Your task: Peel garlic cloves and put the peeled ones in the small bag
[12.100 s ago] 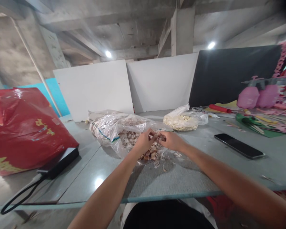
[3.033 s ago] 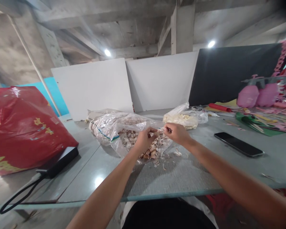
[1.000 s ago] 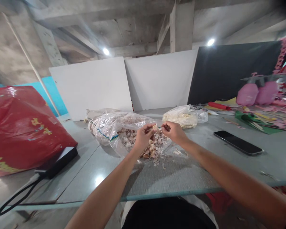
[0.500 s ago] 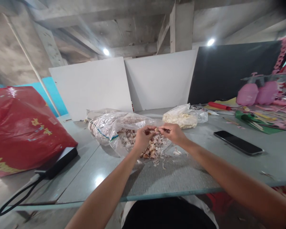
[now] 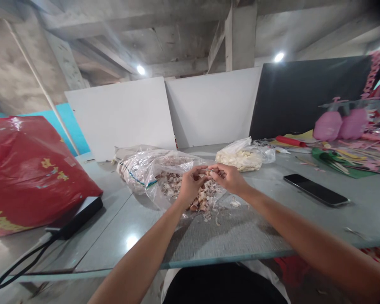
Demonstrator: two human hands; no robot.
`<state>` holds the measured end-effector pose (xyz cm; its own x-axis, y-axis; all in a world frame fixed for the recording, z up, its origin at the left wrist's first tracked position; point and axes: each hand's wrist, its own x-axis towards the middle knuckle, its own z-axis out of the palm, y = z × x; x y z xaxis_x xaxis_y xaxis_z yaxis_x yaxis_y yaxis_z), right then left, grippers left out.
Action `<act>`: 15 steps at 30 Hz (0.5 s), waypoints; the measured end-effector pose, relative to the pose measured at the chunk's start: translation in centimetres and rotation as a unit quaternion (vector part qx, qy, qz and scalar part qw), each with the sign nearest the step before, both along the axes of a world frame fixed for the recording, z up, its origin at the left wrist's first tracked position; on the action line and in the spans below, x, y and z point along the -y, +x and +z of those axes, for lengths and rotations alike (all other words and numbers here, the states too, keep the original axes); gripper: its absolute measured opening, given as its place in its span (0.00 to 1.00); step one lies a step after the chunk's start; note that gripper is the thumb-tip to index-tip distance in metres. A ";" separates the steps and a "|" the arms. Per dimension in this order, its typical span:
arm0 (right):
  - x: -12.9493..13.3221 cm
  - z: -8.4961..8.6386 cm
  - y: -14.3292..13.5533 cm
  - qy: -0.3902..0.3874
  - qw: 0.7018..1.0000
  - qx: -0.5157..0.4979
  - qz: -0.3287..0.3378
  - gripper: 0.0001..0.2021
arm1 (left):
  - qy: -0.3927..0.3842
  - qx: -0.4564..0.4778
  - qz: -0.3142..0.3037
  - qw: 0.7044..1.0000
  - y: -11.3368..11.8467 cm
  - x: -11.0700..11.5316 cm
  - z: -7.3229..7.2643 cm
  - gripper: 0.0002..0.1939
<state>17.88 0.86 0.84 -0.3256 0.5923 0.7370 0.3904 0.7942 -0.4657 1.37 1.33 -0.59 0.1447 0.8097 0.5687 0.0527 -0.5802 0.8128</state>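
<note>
Between the fingertips of both hands is a small garlic clove (image 5: 208, 172), partly hidden by the fingers. My left hand (image 5: 191, 182) pinches it from the left, and my right hand (image 5: 229, 177) closes on it from the right, thumb and fingers together. Under the hands lies a heap of unpeeled garlic cloves (image 5: 203, 202) with loose papery skins, spilling from the mouth of a clear plastic bag (image 5: 145, 166). Beyond my right hand sits a white plastic bag (image 5: 240, 156) of pale peeled cloves.
A black phone (image 5: 316, 190) lies to the right. At the left stand a large red bag (image 5: 34, 169) and a black device with a cable (image 5: 79, 217). Pink spray bottles (image 5: 327, 126) and coloured paper scraps (image 5: 342, 160) occupy the far right. White boards (image 5: 212, 107) lean behind the table.
My right fingers and thumb have shifted slightly over the clove. My left hand stays nearly still, and the heap looks the same.
</note>
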 end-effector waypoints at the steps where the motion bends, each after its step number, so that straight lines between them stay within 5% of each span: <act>1: 0.0 -0.1 0.0 -0.010 1.000 -0.004 0.012 0.14 | 0.000 0.004 -0.007 1.000 0.0 0.0 0.0 0.23; 15: -0.1 0.4 0.3 0.046 0.998 0.023 -0.039 0.12 | -0.016 0.027 -0.029 0.999 0.2 0.2 0.1 0.21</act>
